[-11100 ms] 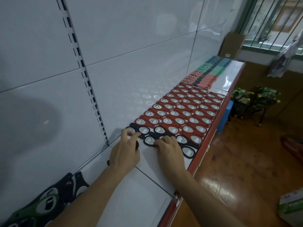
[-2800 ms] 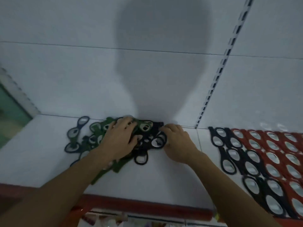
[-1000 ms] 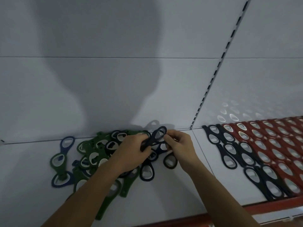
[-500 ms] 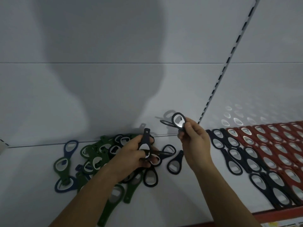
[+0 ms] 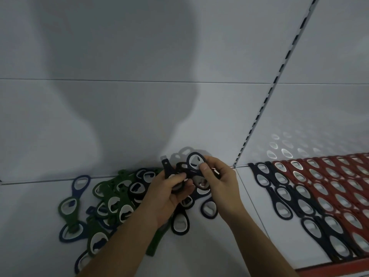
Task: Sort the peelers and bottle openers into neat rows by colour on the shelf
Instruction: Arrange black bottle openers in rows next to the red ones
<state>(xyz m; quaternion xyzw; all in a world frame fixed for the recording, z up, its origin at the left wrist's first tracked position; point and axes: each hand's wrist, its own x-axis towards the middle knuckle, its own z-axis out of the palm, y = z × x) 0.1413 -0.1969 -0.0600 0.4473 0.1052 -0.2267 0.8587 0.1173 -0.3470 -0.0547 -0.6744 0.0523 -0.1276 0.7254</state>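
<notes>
A loose heap of green, blue and black bottle openers (image 5: 117,198) lies on the white shelf (image 5: 219,254) at centre left. Above the heap my left hand (image 5: 167,196) grips a small bunch of black openers (image 5: 169,172), one handle sticking up. My right hand (image 5: 219,182) pinches another black opener (image 5: 195,161) by its ring, held against that bunch. To the right lie neat rows of black openers (image 5: 283,198) and, beyond them, red openers (image 5: 339,188).
The white back panel (image 5: 139,96) rises straight behind the shelf, with a slotted upright (image 5: 265,100) running diagonally. The shelf's red front edge (image 5: 331,271) shows at the bottom right. Bare shelf lies between the heap and the black rows.
My right hand has brought its black opener down and left, against the bunch in my left hand. Half a second ago the two hands were apart.
</notes>
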